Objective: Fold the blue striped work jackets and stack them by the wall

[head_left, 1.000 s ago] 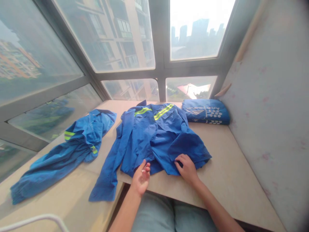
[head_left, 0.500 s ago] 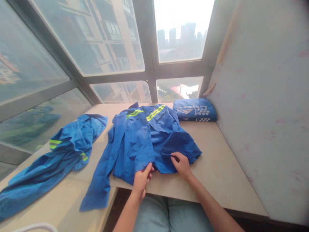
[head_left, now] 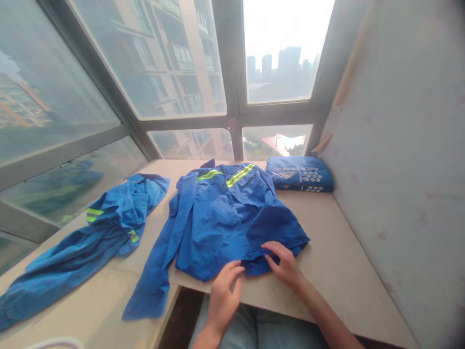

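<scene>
A blue work jacket with yellow-green reflective stripes across its chest lies front up on the table. Its left-side sleeve stretches down over the table edge area, while the other sleeve is folded in over the right side. At the bottom hem, my left hand has its fingers extended and its thumb apart, the fingertips by the front flap's edge. My right hand rests near the hem on the right, thumb and fingers apart, close to the folded sleeve. Neither hand grips the cloth.
A second blue garment with reflective bands lies crumpled on the left of the light wooden table. Folded blue bags with white print lie at the back right, against the wall. Windows stand behind the table.
My left hand has let go of the jacket's front flap, which now lies flatter and farther to the right. My right hand's fingers have spread. The whole view has shifted slightly.
</scene>
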Motion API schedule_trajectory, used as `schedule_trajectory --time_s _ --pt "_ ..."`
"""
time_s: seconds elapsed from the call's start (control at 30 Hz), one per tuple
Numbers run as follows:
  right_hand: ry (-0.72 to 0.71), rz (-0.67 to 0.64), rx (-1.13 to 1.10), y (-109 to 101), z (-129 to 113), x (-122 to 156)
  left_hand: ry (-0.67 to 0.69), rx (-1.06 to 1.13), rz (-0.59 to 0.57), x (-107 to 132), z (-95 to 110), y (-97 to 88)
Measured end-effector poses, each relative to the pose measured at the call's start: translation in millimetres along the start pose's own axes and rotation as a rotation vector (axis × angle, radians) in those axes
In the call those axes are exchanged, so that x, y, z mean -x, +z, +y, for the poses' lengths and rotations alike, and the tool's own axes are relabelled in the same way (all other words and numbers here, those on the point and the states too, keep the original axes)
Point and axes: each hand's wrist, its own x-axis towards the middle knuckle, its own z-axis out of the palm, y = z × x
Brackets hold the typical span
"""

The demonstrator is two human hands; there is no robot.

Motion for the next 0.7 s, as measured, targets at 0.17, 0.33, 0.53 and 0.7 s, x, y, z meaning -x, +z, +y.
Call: schedule_trajectory --time_s 0.17,0.33,0.53,0.7 --pt "0.248 0.444 0.237 -66 54 19 -0.149 -0.274 0.313 36 -59 -58.4" --pt "0.385 0.266 0.478 -89 98 27 -0.334 -0.391 0.305 43 -105 -80.3" --pt "0.396 0.223 0.084 -57 69 6 -0.332 -0.438 0.265 -1 -94 -67.3" --pt "0.606 0.472 -0.013 -48 50 -9 -0.559 0.004 0.574 -31 -108 -72.1"
